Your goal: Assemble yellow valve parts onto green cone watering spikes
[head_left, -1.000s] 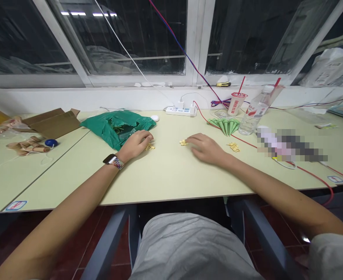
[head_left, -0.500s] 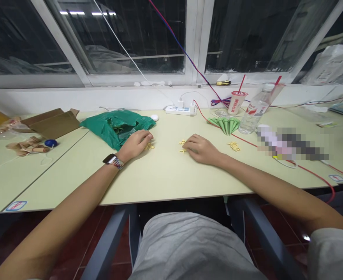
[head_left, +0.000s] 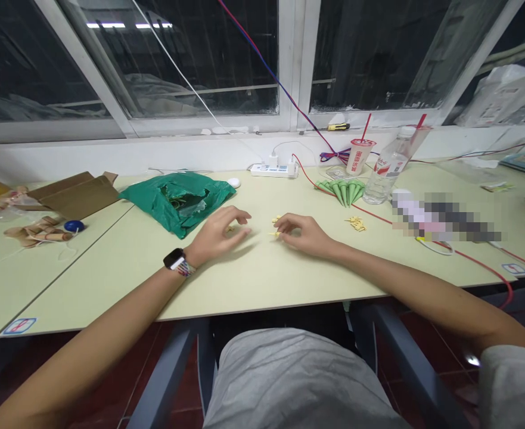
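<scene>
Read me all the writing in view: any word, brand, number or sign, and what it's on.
No text is sharp enough to quote.
Cup: red characters, too blurred.
Bottle: red-and-white label, too small.
Left table sticker: red mark in a blue frame, unclear.
Right table sticker: the same, unclear.
Power strip: tiny blue markings, unreadable.
White bag by the window: faint print, unreadable.

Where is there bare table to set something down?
The tabletop is bare from the left hand and right hand to the near edge, and beyond them up to the power strip. Crowded: right rear, where cup, bottle and green cones cluster.
</scene>
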The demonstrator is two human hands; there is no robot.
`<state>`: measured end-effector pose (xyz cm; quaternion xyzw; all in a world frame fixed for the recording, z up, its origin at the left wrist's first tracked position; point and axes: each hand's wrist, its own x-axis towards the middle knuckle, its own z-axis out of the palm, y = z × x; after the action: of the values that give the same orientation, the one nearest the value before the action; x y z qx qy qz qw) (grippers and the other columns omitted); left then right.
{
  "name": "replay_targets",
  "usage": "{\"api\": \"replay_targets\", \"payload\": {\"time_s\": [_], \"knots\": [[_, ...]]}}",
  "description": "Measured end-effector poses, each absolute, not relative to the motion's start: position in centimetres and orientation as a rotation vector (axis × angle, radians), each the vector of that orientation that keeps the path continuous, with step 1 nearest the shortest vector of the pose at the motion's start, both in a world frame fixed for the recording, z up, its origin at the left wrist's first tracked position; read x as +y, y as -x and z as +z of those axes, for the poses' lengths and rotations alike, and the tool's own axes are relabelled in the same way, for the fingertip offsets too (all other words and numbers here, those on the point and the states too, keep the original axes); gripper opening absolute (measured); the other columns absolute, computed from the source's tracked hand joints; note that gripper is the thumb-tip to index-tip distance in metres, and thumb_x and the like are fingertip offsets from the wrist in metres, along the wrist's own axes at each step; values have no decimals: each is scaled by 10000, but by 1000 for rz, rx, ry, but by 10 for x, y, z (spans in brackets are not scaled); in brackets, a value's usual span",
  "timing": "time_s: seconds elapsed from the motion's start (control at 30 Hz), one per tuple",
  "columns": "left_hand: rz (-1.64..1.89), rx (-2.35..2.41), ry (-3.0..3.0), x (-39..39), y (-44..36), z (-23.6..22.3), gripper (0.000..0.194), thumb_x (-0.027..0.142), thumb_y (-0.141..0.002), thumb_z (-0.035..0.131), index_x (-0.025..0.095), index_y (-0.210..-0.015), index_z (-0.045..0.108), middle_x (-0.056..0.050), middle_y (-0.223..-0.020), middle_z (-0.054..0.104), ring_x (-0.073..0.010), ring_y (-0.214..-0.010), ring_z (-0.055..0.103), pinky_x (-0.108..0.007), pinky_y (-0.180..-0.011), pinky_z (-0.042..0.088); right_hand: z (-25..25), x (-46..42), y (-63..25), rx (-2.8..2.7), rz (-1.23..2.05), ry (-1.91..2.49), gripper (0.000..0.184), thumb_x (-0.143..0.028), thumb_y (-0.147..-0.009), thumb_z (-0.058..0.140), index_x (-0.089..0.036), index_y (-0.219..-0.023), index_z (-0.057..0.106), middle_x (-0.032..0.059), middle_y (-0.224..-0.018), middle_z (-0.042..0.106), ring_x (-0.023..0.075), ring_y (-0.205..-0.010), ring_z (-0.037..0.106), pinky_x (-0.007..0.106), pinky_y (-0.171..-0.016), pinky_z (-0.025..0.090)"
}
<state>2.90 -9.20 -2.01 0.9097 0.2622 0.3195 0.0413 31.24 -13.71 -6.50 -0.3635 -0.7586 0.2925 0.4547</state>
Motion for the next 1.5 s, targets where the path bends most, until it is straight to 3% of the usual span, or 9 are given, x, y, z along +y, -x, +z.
{"api": "replay_targets", "payload": {"time_s": [0.1,0.27,0.5,0.8,0.97,1.2,1.33,1.43,1.5], "knots": [[874,543,-2947,-111,-47,-23,285,429,-1012,657,228,-1214,663,-92,-1036,735,-249,-969,694,-408,-892,550,-62,-147,-300,-1763,977,841,184,-299,-896,725,-212,-1057,705,34,-933,768,199,-905,734,378,-886,573],[917,368,-3140,-117,-56,-30,107,284,-1047,606,257,-1086,702,-65,-910,736,-206,-837,702,-367,-780,571,-60,-154,-290,-1692,1175,775,200,-325,-878,765,-213,-1036,713,29,-917,751,195,-888,715,360,-851,560],[1035,330,-3025,-114,-48,-30,139,262,-1044,635,256,-1156,716,-81,-1015,782,-211,-1003,770,-397,-968,637,-57,-156,-290,-1750,1173,823,263,-456,-851,812,-206,-909,756,12,-850,716,172,-795,628,319,-756,504],[957,197,-3170,-115,-42,-29,298,154,-1066,555,248,-1320,679,-79,-1215,799,-224,-1204,754,-461,-1138,607,-52,-156,-294,-1894,967,864,155,-336,-943,672,-209,-864,712,0,-759,698,165,-712,644,312,-712,505],[913,280,-3154,-115,-42,-31,346,157,-1074,536,243,-1384,663,-115,-1293,778,-253,-1255,735,-453,-1094,625,-50,-155,-298,-1933,835,906,149,-308,-932,671,-215,-836,737,4,-734,712,170,-697,647,309,-684,501],[933,382,-3037,-114,-47,-39,270,269,-1098,550,239,-1309,715,-83,-1199,817,-206,-1014,815,-300,-856,678,-52,-155,-301,-2041,551,815,207,-292,-987,641,-245,-907,826,20,-790,763,186,-729,669,328,-707,505],[933,506,-2877,-114,-50,-40,268,355,-1080,599,246,-1264,760,-54,-1150,831,-204,-935,819,-290,-822,648,-56,-153,-302,-2078,387,732,209,-297,-1032,631,-259,-1044,837,42,-877,790,185,-760,693,322,-708,530],[860,631,-2733,-115,-53,-36,271,394,-1079,599,250,-1212,786,-32,-1138,834,-184,-905,807,-262,-799,600,-61,-151,-303,-2064,218,688,193,-247,-1043,626,-208,-1049,815,64,-871,785,177,-752,698,305,-688,532],[795,691,-2650,-115,-54,-32,273,405,-1084,586,243,-1168,789,-7,-1011,843,-163,-831,784,-247,-761,560,-64,-149,-302,-2049,112,678,160,-206,-1032,634,-187,-1019,792,71,-878,786,176,-759,707,299,-696,541]]}}
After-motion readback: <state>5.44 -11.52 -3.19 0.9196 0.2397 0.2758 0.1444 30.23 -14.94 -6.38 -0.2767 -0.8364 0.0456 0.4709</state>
